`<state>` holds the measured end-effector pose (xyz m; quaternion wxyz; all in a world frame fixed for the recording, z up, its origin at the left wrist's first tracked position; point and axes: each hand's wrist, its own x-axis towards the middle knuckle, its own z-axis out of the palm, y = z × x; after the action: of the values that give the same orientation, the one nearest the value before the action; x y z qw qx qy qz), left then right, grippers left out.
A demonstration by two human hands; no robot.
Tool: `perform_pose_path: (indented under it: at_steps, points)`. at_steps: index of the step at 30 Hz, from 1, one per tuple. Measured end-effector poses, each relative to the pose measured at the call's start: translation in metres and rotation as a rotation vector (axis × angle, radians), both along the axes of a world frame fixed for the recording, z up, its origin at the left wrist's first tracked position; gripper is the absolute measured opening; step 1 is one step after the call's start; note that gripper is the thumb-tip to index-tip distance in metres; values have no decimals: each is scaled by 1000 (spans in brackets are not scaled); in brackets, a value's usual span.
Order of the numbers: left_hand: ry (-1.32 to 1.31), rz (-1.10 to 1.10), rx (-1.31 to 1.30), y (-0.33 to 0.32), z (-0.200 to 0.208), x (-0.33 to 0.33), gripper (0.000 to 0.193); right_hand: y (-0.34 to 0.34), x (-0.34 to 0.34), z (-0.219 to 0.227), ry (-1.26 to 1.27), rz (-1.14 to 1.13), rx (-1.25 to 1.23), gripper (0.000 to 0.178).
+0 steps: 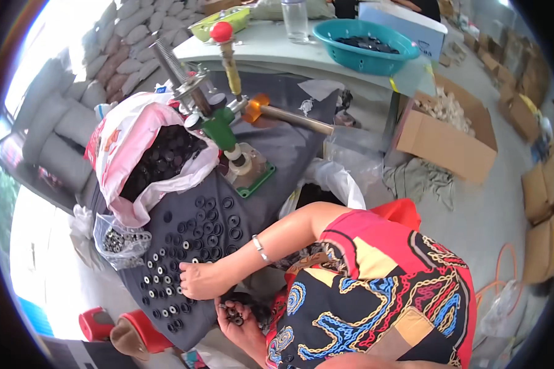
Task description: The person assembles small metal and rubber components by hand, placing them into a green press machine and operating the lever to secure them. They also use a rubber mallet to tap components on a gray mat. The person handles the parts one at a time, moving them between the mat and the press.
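My right hand (204, 281) is closed in a pinch just above rows of small black round parts (212, 229) on a dark cloth (252, 206). Whatever its fingertips hold is too small to make out. Several of the black parts nearest that hand have a silvery centre; those farther off look wholly black. My left hand (243, 332), palm up by the cloth's near edge, is cupped around small metal rings (234, 315). A clear plastic bag (136, 258) of similar small metal pieces lies left of the rows.
A green hand press (218, 129) with a red knob (221, 32) stands on the cloth beside a white-pink sack (114, 178) of black parts. Behind are a teal basin (357, 63) on a white table and an open cardboard box (449, 150). Red stools (144, 329) stand lower left.
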<state>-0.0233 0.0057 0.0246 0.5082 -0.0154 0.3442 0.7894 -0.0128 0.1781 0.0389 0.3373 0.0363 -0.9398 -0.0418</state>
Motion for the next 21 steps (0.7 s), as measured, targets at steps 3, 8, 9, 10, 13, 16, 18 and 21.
perform_pose_path:
  at_steps: [3, 8, 9, 10, 13, 16, 18, 21]
  points:
    - [-57, -149, 83, 20, -17, -3, 18, -2, 52, 17, -258, 7, -355, 16]
    - [133, -172, 2, 35, -37, 21, 17, -12, 103, -14, -107, 131, -680, 22]
    - [33, -180, -66, 41, -39, 22, 17, -7, 111, -12, -192, 111, -713, 22]
    - [103, -261, -18, 45, -36, 25, 17, -3, 118, -12, -187, 131, -759, 21]
    - [254, -439, 52, 52, -19, 34, 18, 9, 128, -17, -227, 171, -963, 18]
    - [378, -393, -112, 42, 1, 45, 17, 4, 129, -2, -448, 139, -855, 22]
    - [398, -316, -280, 45, 6, 55, 17, 7, 139, 19, -635, 130, -772, 30]
    - [420, -438, -231, 51, 3, 51, 20, 14, 144, 22, -726, 97, -820, 28]
